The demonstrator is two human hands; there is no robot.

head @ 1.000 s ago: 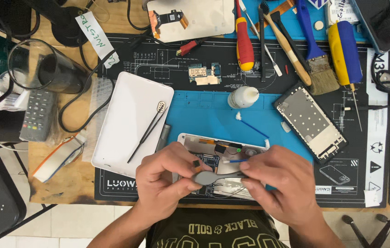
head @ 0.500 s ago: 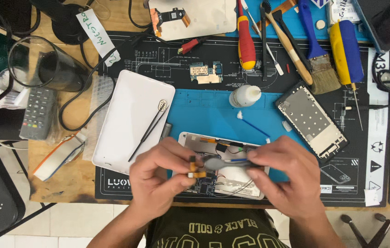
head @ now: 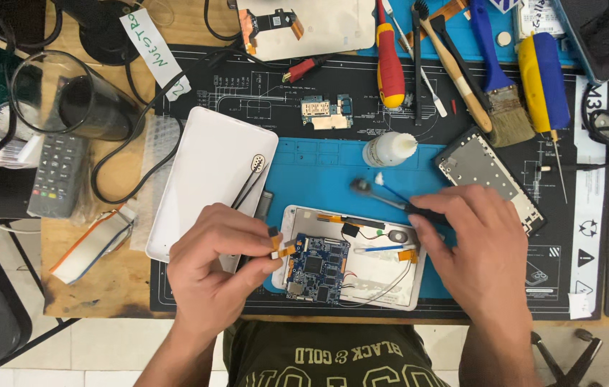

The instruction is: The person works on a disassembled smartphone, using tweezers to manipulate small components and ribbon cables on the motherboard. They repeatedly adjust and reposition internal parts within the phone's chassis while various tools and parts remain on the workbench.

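Fingers of the left hand (head: 211, 269) now pinch the orange flex cable (head: 281, 249) by the blue circuit board (head: 316, 266) — right hand (head: 478, 240) has drawn back, gripping a black-handled tool (head: 390, 201).

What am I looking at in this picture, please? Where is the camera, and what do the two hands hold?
No machine is here: a person works with bare hands. The camera sits on the person's head and looks down at a work table.

The left hand pinches a small orange ribbon connector at the edge of a blue circuit board. The board lies in an opened white device shell.

The right hand holds a thin dark tool that points up and left over the blue mat.

Around them lie a white tray with tweezers, a small white bottle, a red screwdriver, a brush, a grey frame and a remote control.
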